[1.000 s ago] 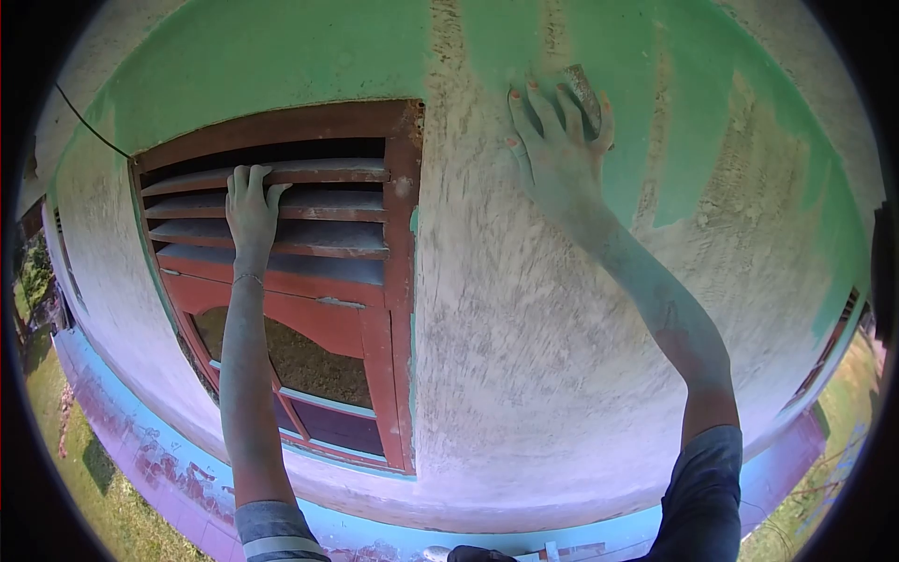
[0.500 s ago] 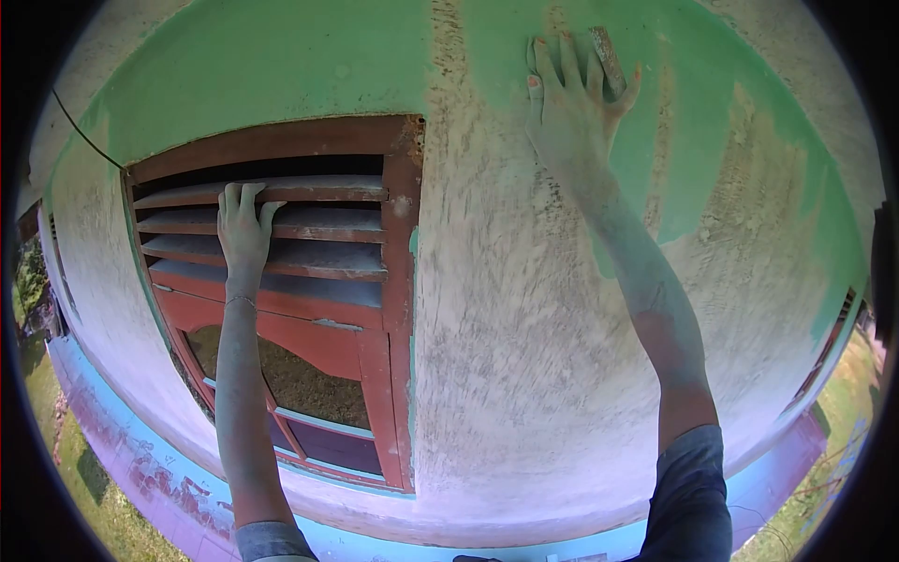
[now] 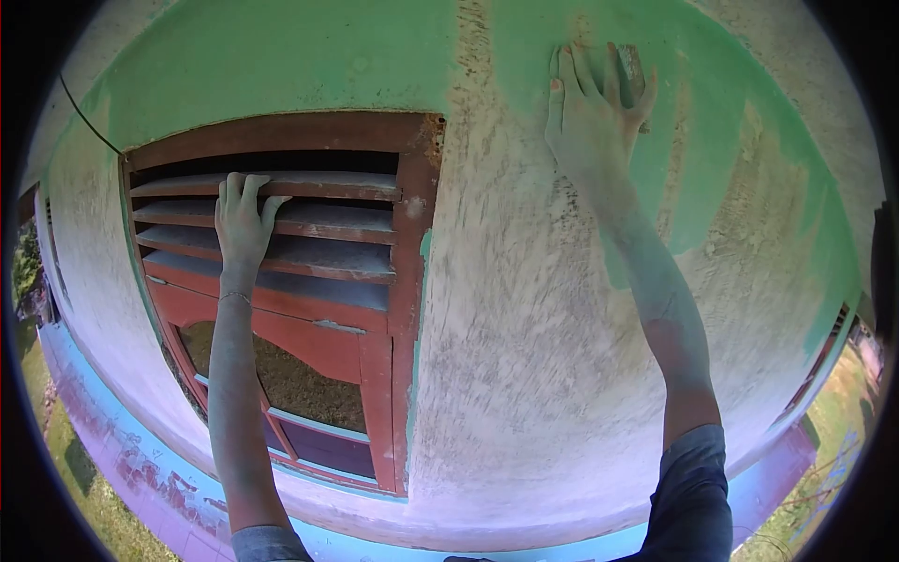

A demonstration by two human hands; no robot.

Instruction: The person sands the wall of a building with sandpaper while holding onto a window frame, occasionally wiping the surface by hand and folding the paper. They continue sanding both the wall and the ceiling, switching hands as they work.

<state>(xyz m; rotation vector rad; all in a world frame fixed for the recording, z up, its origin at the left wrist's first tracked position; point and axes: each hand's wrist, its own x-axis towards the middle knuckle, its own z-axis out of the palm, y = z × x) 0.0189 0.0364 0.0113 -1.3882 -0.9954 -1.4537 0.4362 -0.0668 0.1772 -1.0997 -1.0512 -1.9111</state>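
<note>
My left hand (image 3: 245,223) hooks its fingers over an upper slat (image 3: 328,182) of the louvred vent in a reddish-brown wooden window frame (image 3: 423,197). High on the wall, my right hand (image 3: 597,122) presses a worn, brownish-grey block (image 3: 633,67) against the surface; its exact kind cannot be made out. Part of the block is hidden behind the fingers and thumb. Around that hand, green paint (image 3: 707,159) is streaked with bare, pale patches. Both forearms look dusted with a greyish-green powder.
Below the green paint lies a wide, scraped whitish wall (image 3: 524,375). Glass panes (image 3: 309,384) sit under the louvres. A thin dark cable (image 3: 86,114) runs to the frame's upper left corner. A light blue and purple ledge (image 3: 122,440) curves along the bottom, with grass beyond.
My view has shifted slightly, so the wall and window appear further right. The block shows at a different tilt under my right hand. My left hand keeps its hold on the slat.
</note>
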